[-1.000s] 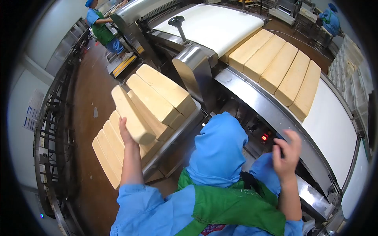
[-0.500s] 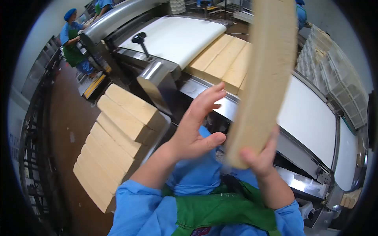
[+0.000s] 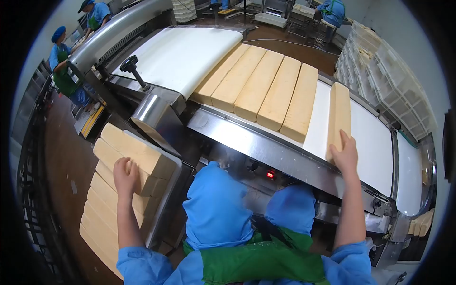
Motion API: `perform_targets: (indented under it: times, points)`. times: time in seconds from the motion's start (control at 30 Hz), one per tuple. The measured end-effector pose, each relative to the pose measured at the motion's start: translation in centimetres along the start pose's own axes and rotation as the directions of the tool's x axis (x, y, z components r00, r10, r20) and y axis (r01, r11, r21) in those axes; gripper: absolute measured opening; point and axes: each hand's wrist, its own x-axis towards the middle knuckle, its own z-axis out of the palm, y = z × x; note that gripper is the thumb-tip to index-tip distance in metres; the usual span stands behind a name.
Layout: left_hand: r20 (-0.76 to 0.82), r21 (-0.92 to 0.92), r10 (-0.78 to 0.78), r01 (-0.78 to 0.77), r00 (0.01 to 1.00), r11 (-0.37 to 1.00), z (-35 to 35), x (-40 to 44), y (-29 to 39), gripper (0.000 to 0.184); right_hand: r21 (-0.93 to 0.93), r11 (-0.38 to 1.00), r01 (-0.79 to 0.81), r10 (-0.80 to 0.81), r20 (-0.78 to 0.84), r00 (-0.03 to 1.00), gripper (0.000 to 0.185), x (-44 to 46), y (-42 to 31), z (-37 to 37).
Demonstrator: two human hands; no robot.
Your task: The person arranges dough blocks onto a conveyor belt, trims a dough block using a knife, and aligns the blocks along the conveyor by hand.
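Note:
On the white conveyor belt (image 3: 316,114), a long pale-yellow block (image 3: 339,111) lies apart from a row of several similar blocks (image 3: 273,88). My right hand (image 3: 346,154) grips its near end, thumb on one side and fingers on the other. To the left, more of these blocks are stacked in layers on a light tray (image 3: 172,159). My left hand (image 3: 126,176) is closed against an upper block (image 3: 135,149) of this stack, its fingers curled over the block's surface. Part of that grip is hidden behind the hand.
A metal roller housing (image 3: 154,116) and a black knob (image 3: 129,64) stand between the stack and the belt. White crates (image 3: 380,80) rise at the right back. Co-workers in blue (image 3: 64,66) stand at the far left, another person (image 3: 332,12) at the back. A red light (image 3: 270,174) glows below the belt.
The block in my right hand came down from upright in the air onto the belt, right of the row. My left hand moved from open in mid-air to the stack at left.

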Motion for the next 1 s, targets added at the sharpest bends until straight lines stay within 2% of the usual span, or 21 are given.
perform_targets:
  times: [0.07,0.13,0.17,0.3,0.4,0.43,0.47,0.53,0.57,0.6,0.63,0.73,0.77,0.83,0.87,0.9,0.93,0.97,1.0]
  points:
    - [-0.036,0.133,-0.042,0.047,0.998,0.990,1.0,0.6,-0.5,0.031,0.026,1.000,-0.004,0.005,-0.022,1.000,0.061,0.3,-3.3,1.2]
    - [-0.094,0.250,-0.050,0.072,0.994,0.966,2.4,1.4,-0.7,0.037,0.038,0.997,0.062,-0.059,-0.062,0.996,0.056,1.5,-6.0,2.8]
    - [0.034,0.283,-0.115,0.100,0.993,0.954,1.5,1.7,1.1,0.042,0.050,0.997,0.056,-0.055,-0.034,0.998,0.055,2.3,-7.2,3.2]
    - [0.013,0.313,-0.105,0.096,0.994,0.945,1.9,1.1,1.2,0.044,0.119,0.993,-0.027,0.022,0.044,0.999,0.055,2.7,-9.4,2.9]
    - [0.002,0.236,-0.065,0.063,0.998,0.970,1.7,0.2,-0.9,0.048,0.206,0.974,0.096,-0.086,-0.057,0.995,0.055,2.3,-7.4,4.1]
    - [-0.022,0.181,-0.078,0.080,0.997,0.980,1.7,-0.1,-1.7,0.052,0.147,0.983,0.113,-0.101,-0.083,0.991,0.052,1.7,-7.0,4.2]
    - [-0.104,0.137,-0.070,0.084,0.992,0.987,1.9,-0.7,-2.4,0.055,0.185,0.967,0.176,-0.151,-0.141,0.978,0.049,0.9,-7.6,3.8]
    - [-0.338,0.081,-0.125,0.162,0.933,0.984,3.0,-2.0,-4.8,0.061,0.255,0.920,0.296,-0.230,-0.257,0.939,0.043,-1.0,-8.8,2.3]
    - [-0.311,-0.179,-0.303,0.258,0.901,0.949,3.2,-2.5,-5.6,0.063,0.294,0.899,0.324,-0.253,-0.254,0.933,0.041,-1.9,-9.7,1.5]
    - [-0.241,-0.428,-0.459,0.330,0.855,0.841,3.2,-2.9,-5.9,0.065,0.329,0.878,0.349,-0.273,-0.255,0.928,0.038,-3.0,-10.9,0.6]
    - [-0.134,-0.646,-0.581,0.374,0.803,0.666,3.1,-3.3,-6.2,0.068,0.361,0.856,0.371,-0.290,-0.259,0.921,0.036,-3.9,-12.0,-0.2]
    - [-0.035,-0.843,-0.605,0.302,0.796,0.446,1.3,-4.5,-5.7,0.071,0.462,0.760,0.457,-0.391,-0.237,0.889,0.034,-6.2,-14.2,-2.0]
    - [-0.035,-0.899,-0.581,0.228,0.813,0.373,0.3,-4.7,-4.4,0.073,0.455,0.735,0.503,-0.448,-0.231,0.863,0.033,-7.0,-14.5,-1.6]
    - [-0.030,-0.975,-0.529,0.091,0.848,0.202,-2.1,-5.9,0.2,0.077,0.559,0.625,0.544,-0.565,-0.157,0.810,0.033,-9.2,-16.0,-0.9]
    - [-0.081,-0.974,-0.475,0.031,0.876,0.224,-2.5,-6.2,2.2,0.079,0.695,0.575,0.431,-0.581,-0.023,0.813,0.034,-10.6,-17.2,-0.8]
    - [-0.133,-0.969,-0.422,-0.030,0.897,0.244,-2.7,-6.6,4.2,0.080,0.784,0.508,0.357,-0.640,0.066,0.765,0.036,-11.5,-18.4,-0.7]
    - [-0.186,-0.961,-0.369,-0.091,0.911,0.261,-2.8,-7.0,6.2,0.082,0.841,0.385,0.380,-0.739,0.035,0.673,0.039,-11.9,-19.4,0.1]
    - [-0.182,-0.965,-0.313,-0.107,0.932,0.240,-2.8,-7.4,8.5,0.090,0.912,0.336,0.236,-0.778,0.127,0.616,0.042,-12.5,-20.2,0.4]
    - [-0.174,-0.969,-0.251,-0.120,0.952,0.217,-2.6,-7.6,10.9,0.098,0.962,0.266,-0.066,-0.807,0.260,0.531,0.055,-13.3,-21.0,0.7]
